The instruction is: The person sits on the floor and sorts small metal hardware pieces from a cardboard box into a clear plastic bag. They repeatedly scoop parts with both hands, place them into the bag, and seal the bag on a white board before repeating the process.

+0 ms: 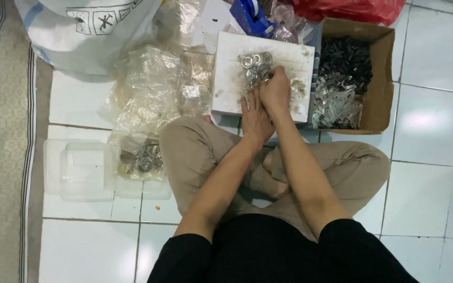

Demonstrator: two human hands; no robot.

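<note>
I sit cross-legged on a white tiled floor. In front of my knees lies a white foam board point(232, 89) with a small pile of round metal rings point(254, 64) on it. My right hand point(276, 91) rests on the board with its fingers curled at the near edge of the pile, closed on small metal pieces. My left hand point(254, 118) lies flat beside it, fingers stretched toward the same pile and touching the right hand. What the fingertips pinch is too small to tell apart.
A cardboard box point(381, 78) of dark and silvery metal parts stands right of the board. Crumpled clear plastic bags point(150, 94) lie to the left, one holding metal rings point(145, 157), beside a clear plastic container point(79, 167). A white sack point(90, 31), a blue tape dispenser point(250, 18) and a red bag point(347, 9) sit behind.
</note>
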